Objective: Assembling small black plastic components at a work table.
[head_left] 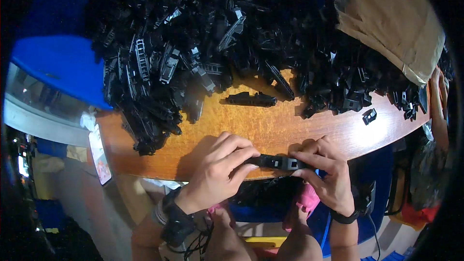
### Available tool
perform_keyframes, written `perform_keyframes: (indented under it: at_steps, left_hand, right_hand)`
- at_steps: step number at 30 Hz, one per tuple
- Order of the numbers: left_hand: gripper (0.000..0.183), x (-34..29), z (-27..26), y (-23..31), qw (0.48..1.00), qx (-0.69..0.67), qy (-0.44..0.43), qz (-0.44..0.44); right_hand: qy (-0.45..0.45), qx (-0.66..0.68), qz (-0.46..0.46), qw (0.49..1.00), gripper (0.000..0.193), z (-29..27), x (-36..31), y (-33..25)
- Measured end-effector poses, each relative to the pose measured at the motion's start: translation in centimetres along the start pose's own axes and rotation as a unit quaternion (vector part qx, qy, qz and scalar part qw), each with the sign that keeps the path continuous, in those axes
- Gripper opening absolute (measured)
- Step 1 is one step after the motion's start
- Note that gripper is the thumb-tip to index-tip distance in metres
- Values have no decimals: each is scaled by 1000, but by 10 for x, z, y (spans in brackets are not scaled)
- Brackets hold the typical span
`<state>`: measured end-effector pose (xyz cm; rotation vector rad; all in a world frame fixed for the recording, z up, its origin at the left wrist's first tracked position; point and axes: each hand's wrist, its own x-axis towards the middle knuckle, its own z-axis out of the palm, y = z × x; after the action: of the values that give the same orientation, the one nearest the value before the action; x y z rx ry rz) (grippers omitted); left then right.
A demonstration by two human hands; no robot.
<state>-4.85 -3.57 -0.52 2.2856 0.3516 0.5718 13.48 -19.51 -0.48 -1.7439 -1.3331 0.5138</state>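
Observation:
Between my two hands, just above the near edge of the wooden table [232, 133], is a black plastic part [276, 162] with small square openings. My left hand [220, 171] pinches its left end between thumb and fingers. Its right end is gripped by my right hand [326, 166], also in a pinch. Fingers cover both ends of the part. Farther back on the table lies a single long black plastic piece [250, 99]. A small black piece [369, 116] rests alone toward the right.
A large heap of black plastic parts [179, 58] covers the back of the table. Brown paper [394, 24] lies over the heap at the far right. At the table's left edge is a phone-like slab [100, 157]. Another person's arm [438, 99] shows at the right edge.

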Motion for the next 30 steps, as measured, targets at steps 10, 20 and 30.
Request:
perform_keyframes:
  at_steps: [10, 20, 30]
  left_hand:
    - [27, 5, 10, -1, 999, 4, 3, 40]
    - [34, 62, -1, -17, 976, 204, 62, 30]
    - [28, 8, 15, 4, 949, 262, 40, 169]
  right_hand:
    - [-34, -57, -55, 996, 29, 5, 10, -2]
    - [112, -198, -85, 970, 43, -3, 14, 6]
    - [181, -151, -71, 969, 33, -3, 33, 24]
